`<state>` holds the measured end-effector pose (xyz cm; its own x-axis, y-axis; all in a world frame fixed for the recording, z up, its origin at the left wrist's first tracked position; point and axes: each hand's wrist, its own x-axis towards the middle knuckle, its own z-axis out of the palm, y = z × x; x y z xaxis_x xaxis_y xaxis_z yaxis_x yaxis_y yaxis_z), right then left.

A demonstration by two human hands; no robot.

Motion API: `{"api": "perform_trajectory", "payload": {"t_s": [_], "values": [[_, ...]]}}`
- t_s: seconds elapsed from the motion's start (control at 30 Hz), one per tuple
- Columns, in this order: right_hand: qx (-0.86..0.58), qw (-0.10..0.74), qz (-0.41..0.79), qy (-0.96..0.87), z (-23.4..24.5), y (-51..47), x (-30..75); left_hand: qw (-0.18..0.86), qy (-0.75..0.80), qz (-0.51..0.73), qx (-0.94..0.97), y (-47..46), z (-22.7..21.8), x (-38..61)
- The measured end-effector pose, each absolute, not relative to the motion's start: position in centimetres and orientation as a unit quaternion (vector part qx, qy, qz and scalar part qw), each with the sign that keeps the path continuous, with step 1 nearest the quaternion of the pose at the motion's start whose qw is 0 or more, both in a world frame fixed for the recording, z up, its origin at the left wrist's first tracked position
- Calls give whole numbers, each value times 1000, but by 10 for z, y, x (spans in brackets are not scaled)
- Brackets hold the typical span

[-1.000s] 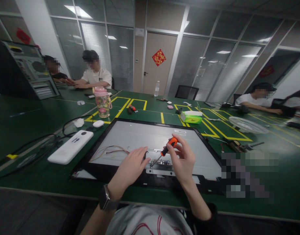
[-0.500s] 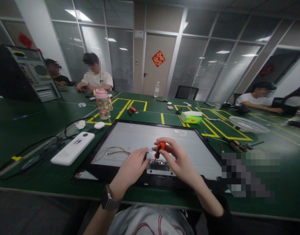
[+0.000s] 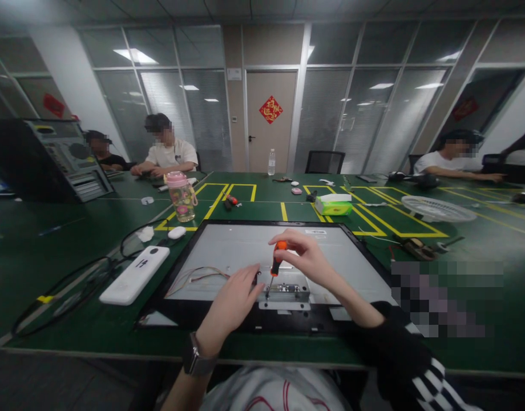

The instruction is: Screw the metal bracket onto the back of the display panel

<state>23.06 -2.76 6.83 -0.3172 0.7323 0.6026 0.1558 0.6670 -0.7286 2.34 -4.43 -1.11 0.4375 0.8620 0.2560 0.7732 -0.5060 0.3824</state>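
A screwdriver [image 3: 277,262] with an orange and black handle is pinched at its top by the fingers of my right hand [image 3: 307,257]. Its shaft points down, slightly tilted, to the left end of a metal bracket [image 3: 283,305]. The bracket sits near the close edge of a flat display panel [image 3: 352,257] with a grey back and black frame. My left hand [image 3: 234,297] lies on the panel left of the bracket, fingers stretched out and thumb apart beside the screwdriver tip. A small dark part shows by those fingertips; whether they touch it is unclear. Thin wires [image 3: 198,274] lie left of that hand.
Left of the panel are a white power bank [image 3: 134,275], black cables [image 3: 74,291] and a pink-lidded bottle [image 3: 181,197]. Beyond it stands a green tissue pack [image 3: 333,205]; a white fan grille [image 3: 437,209] lies right. An open computer case [image 3: 52,160] stands far left. People sit across the table.
My right hand has risen a little and leans back, so more of the screwdriver's shaft and the bracket show. My left hand stays beside the bracket. The whole view has tilted upward.
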Motion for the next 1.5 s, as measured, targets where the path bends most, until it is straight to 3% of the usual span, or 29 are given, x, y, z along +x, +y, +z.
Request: {"api": "perform_trajectory", "payload": {"t_s": [0.1,0.27,0.4,1.0,1.33,1.5], "values": [[-297,520,277,-752,61,-23,230,102,486,214,841,-43,-13,23],[-262,526,399,-704,54,-18,231,103,489,215,839,-43,-14,23],[-250,569,418,-663,52,-20,228,104,489,204,841,-44,-10,24],[-155,521,572,-614,47,-25,222,97,481,220,843,-42,-15,23],[-193,527,512,-651,47,-24,226,101,484,212,843,-43,-12,23],[-245,578,390,-673,43,-26,222,95,481,216,844,-42,-14,23]]}}
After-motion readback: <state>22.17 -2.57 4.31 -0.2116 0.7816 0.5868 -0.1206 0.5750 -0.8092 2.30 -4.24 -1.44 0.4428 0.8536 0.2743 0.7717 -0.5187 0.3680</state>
